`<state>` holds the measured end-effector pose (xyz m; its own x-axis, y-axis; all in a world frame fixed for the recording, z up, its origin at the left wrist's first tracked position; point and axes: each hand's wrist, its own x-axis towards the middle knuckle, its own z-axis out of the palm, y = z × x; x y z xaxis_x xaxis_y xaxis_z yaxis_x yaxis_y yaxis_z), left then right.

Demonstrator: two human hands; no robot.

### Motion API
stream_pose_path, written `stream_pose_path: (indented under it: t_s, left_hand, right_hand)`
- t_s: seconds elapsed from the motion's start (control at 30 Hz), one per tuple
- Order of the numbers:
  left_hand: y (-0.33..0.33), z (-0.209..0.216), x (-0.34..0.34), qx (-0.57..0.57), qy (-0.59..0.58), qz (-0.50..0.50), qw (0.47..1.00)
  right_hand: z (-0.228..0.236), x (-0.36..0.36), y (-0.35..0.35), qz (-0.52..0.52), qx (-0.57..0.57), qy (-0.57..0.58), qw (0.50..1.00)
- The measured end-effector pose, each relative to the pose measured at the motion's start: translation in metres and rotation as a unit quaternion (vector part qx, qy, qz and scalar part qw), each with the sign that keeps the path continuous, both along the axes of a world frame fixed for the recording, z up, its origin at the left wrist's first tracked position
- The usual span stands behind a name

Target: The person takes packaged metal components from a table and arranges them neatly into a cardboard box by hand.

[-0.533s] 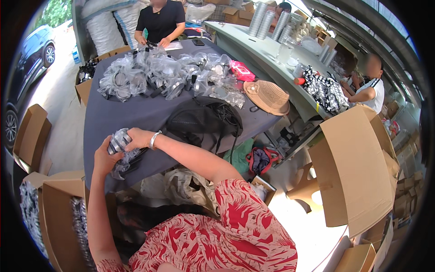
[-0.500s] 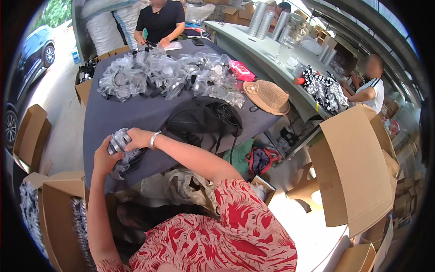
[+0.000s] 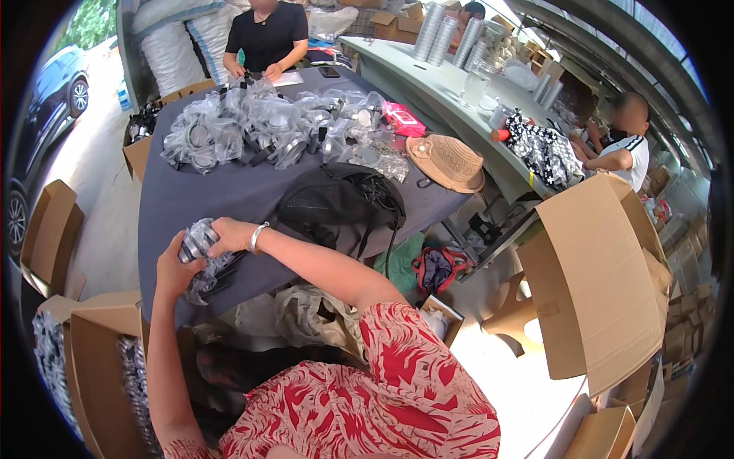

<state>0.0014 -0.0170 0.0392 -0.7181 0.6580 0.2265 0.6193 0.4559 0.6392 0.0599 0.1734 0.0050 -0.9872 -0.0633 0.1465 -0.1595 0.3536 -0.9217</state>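
Near the left front edge of the table, my left hand [image 3: 176,269] and my right hand [image 3: 231,236] are closed around a stack of plastic-wrapped silver rings [image 3: 199,239]. My left fingers grip its near left side, and my right fingers press on its right side. The rings' exact kind is too small to tell. Under my hands, more clear plastic with black strips [image 3: 208,283] lies on the grey-blue table cover [image 3: 183,191]. Farther back spreads a pile of clear bags [image 3: 267,126] with round metal parts and black pieces inside.
A black mesh bag [image 3: 329,200], a straw hat [image 3: 447,162] and a pink packet [image 3: 403,120] lie right of the pile. Across the table a person in black [image 3: 267,38] handles parts. Cardboard boxes stand left [image 3: 99,367] and right [image 3: 604,283].
The whole view has shifted slightly. Both hands keep their hold on the wrapped rings, almost in the same place.
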Motion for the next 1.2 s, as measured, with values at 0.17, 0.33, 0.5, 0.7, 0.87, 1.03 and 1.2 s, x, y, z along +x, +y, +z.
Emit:
stream_pose_path:
  t_s: [0.17, 0.33, 0.5, 0.7, 0.87, 1.03, 1.2]
  left_hand:
    - [-0.001, 0.001, 0.001, 0.010, 0.002, -0.009, 1.000]
    - [0.000, 0.004, 0.004, 0.004, -0.006, -0.002, 1.000]
    - [-0.001, 0.002, 0.001, 0.001, -0.004, 0.000, 1.000]
    - [0.001, 0.004, 0.004, -0.009, 0.003, 0.003, 1.000]
    - [-0.003, -0.001, 0.002, -0.014, 0.014, 0.016, 1.000]
    - [0.002, 0.006, 0.008, -0.024, 0.021, 0.014, 0.999]
    - [-0.001, 0.005, 0.006, -0.027, 0.002, 0.026, 0.999]
  right_hand:
    - [0.001, -0.002, 0.000, -0.017, 0.065, 0.004, 0.998]
    - [0.001, -0.001, 0.000, -0.004, 0.021, 0.004, 1.000]
    - [0.002, -0.001, 0.000, 0.002, 0.018, 0.003, 1.000]
    - [0.008, 0.002, 0.001, 0.004, 0.027, -0.022, 0.999]
    - [0.019, -0.004, 0.005, 0.029, 0.132, -0.028, 0.990]
    - [0.032, -0.004, 0.016, 0.060, 0.184, -0.057, 0.979]
    - [0.038, -0.007, 0.013, 0.055, 0.123, -0.128, 0.983]
